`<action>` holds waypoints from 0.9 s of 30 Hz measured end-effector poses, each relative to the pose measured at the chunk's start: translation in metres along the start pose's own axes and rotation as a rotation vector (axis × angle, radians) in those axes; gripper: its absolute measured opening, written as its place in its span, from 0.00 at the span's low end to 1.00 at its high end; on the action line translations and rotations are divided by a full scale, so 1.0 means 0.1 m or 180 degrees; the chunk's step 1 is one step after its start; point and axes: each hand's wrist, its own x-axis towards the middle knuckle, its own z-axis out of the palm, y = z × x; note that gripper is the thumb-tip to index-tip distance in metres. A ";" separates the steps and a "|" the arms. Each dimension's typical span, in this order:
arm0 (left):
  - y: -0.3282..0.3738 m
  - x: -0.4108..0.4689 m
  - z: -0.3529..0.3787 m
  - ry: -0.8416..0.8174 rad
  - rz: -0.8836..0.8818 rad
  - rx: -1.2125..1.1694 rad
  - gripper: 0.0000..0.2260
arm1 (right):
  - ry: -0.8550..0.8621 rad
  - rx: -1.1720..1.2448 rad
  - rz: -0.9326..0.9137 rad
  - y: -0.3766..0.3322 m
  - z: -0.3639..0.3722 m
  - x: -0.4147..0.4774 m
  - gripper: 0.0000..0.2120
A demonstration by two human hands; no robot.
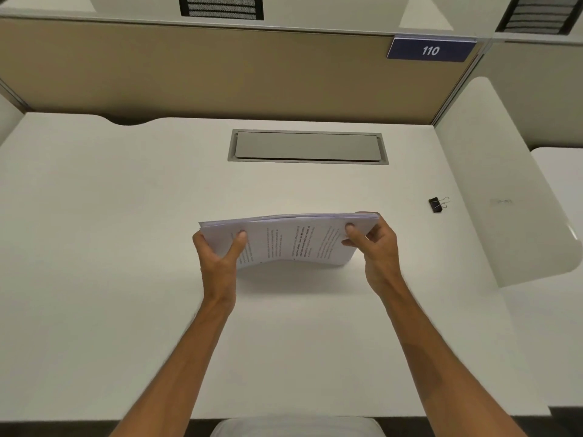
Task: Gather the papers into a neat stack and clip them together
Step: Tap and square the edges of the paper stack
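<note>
A stack of printed white papers (293, 239) stands on its lower long edge on the white desk (126, 216), tilted with its printed face toward me. My left hand (217, 247) grips the stack's left end, thumb on the front. My right hand (373, 244) grips the right end the same way, fingers behind the sheets. The top edges of the sheets are slightly uneven. A black binder clip (437, 205) with silver handles lies on the desk to the right, well apart from the papers and both hands.
A grey cable-tray lid (307, 146) is set into the desk behind the papers. A tan partition (189, 74) with a blue "110" sign (430, 50) closes the back. A white side panel (504, 184) bounds the right, just beyond the clip.
</note>
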 end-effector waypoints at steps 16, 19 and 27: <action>0.16 0.03 0.23 0.0863 -0.0164 0.0147 0.14 | 0.0598 0.0043 0.0024 -0.16 0.20 -0.03 0.09; 0.20 0.03 0.24 0.0815 -0.0145 0.0129 0.12 | 0.0628 0.0031 0.0038 -0.17 0.21 -0.03 0.05; 0.14 0.02 0.15 0.0124 0.0033 -0.0231 0.10 | 0.0681 -0.0132 0.0048 -0.15 0.19 0.00 0.11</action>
